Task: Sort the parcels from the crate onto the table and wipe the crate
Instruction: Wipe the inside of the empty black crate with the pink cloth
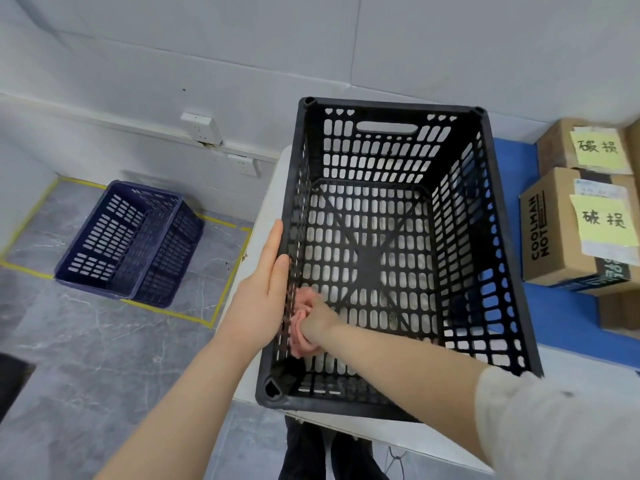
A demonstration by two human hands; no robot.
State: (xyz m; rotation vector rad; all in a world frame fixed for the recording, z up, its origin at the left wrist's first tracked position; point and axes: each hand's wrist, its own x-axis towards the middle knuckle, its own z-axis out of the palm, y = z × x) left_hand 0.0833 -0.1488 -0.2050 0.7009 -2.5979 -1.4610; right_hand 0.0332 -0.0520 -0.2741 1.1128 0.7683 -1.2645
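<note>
Bracing outer left wall of black crate (pixel 388 105) with flat, straight-fingered left hand (pixel 265 289). Gripping pink cloth (pixel 298 342) in right hand (pixel 317 318), forearm reaching inside toward 7 o'clock corner. Crate centred on counter (pixel 270 188); parcels (pixel 554 233) at 3 o'clock, apart from rim.

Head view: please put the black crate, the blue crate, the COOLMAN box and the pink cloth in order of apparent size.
1. black crate, nearest the camera
2-3. blue crate and COOLMAN box: look alike, box cut by the frame edge, so unranked
4. pink cloth

2 crates (pixel 391 106) (pixel 156 258), 2 hands (pixel 263 296) (pixel 317 317), 1 cloth (pixel 300 342)
</note>
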